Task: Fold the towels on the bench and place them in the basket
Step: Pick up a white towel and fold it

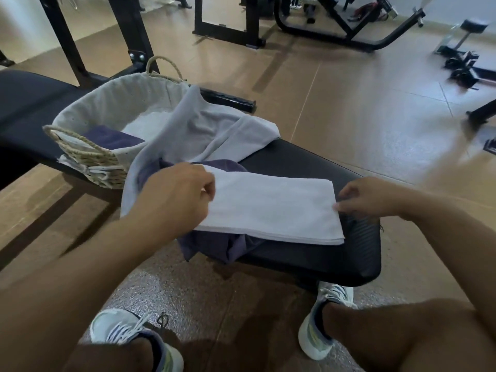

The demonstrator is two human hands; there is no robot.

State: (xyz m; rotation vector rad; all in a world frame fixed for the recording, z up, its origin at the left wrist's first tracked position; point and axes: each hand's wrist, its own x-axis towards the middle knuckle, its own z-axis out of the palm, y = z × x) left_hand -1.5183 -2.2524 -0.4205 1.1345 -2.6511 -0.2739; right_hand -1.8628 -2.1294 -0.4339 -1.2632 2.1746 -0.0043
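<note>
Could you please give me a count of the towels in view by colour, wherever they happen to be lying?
White or pale grey towels: 2, one folded on the bench and one loose draped over the basket.
Purple towels: 2, one in the basket and one under the folded towel.
Total: 4

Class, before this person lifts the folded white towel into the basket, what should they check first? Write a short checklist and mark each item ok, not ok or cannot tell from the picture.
1. Folded white towel lies flat, edges stacked evenly: ok.
2. Left hand grips the towel's left end: ok.
3. Right hand has a firm hold on the right edge: cannot tell; only the fingertips meet the edge.
4. Basket has room: ok; one folded purple towel lies inside.
5. Path to the basket is free: not ok; an unfolded grey towel drapes over the rim.
6. Purple towel underneath will stay put: cannot tell.
</note>
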